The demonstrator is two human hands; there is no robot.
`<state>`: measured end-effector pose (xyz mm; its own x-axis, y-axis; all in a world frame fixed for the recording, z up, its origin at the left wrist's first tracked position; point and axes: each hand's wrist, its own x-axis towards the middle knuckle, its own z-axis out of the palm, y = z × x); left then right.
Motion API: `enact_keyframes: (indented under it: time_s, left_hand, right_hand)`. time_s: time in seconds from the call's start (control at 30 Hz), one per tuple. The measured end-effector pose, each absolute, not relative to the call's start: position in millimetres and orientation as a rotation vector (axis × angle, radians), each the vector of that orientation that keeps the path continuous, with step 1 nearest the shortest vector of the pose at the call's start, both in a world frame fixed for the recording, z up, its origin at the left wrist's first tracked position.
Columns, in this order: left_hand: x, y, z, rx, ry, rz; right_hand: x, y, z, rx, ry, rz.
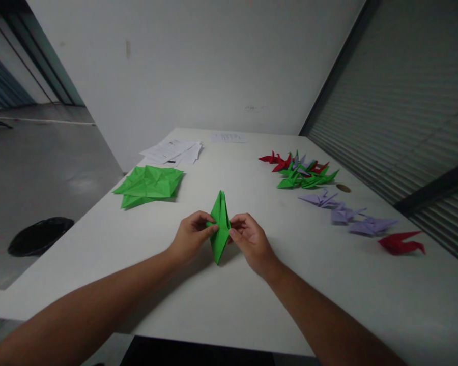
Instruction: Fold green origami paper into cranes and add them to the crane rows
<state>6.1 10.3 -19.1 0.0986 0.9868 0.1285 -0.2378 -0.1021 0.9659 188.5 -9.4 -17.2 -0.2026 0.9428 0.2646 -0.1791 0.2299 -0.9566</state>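
The green paper is up between both hands, just off the near middle of the table, folded into a slim diamond. Its long axis runs away from the person, leaning slightly right at the far end; one point faces back toward the near edge, the other, split by a slit, aims at the far wall. The left hand pinches the left edge, thumb flat across the face; the right hand pinches the opposite edge between thumb and fingertips. I'd say a middle fold is in hand, the sides being drawn narrow. The next move seems to call for keeping the halves lined up and pressing a sharp crease; the fingers behind are hidden, so I can't be sure which flap they're working.

To the left lie creased green sheets, with white papers beyond. Over on the right sit a pile of folded birds, a row of purple birds and a red bird.
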Motion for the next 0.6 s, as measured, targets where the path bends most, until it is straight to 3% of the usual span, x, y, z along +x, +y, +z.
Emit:
enact_keyframes:
  time_s: [0.43, 0.6]
  left_hand:
    - [5.3, 9.9, -23.2, 1.020, 0.722, 1.271]
    - [4.7, 11.2, -24.3, 1.027, 0.720, 1.287]
  right_hand:
    - [189.9, -8.9, -17.8, -0.786, -1.329, 1.403]
    - [191.2, -8.4, -17.1, -0.794, -1.334, 1.318]
